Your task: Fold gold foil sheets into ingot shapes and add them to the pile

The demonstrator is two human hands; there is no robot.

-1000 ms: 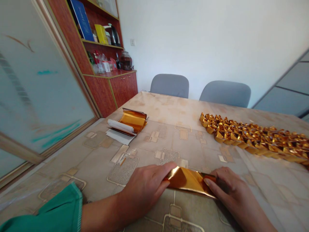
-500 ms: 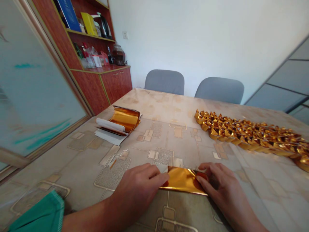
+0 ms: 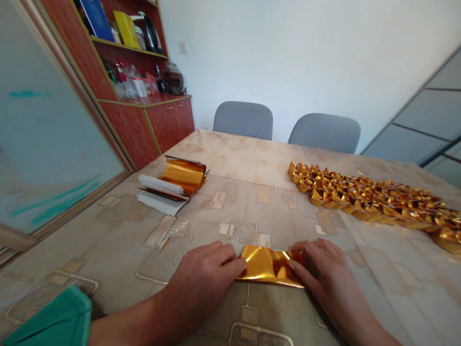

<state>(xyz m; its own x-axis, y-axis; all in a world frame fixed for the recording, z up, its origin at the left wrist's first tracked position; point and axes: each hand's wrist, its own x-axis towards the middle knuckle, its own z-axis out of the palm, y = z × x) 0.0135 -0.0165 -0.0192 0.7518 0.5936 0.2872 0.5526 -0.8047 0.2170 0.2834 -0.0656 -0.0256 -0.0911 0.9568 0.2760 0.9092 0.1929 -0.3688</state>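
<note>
A folded strip of gold foil [image 3: 266, 265] lies flat on the table in front of me, with a white paper edge showing at its left end. My left hand [image 3: 205, 283] presses and holds the strip's left end. My right hand [image 3: 320, 269] holds its right end, fingers over the foil. Farther off stand a curled gold foil sheet [image 3: 183, 176], a white paper roll [image 3: 160, 185] and loose white paper [image 3: 158, 203]. A long band of folded gold foil ingots [image 3: 370, 204] lies to the right.
The table has a beige patterned cover [image 3: 216, 149]. A green sleeve [image 3: 54, 319] shows at lower left. Behind the table stand two grey chairs [image 3: 243, 120], and a red-brown cabinet [image 3: 144, 120] holds bottles and jars. A frosted glass door [image 3: 54, 120] stands at the left.
The gold strip now lies flatter and lower on the table, and both hands have come closer together on it. The whole view has shifted slightly as my head moved.
</note>
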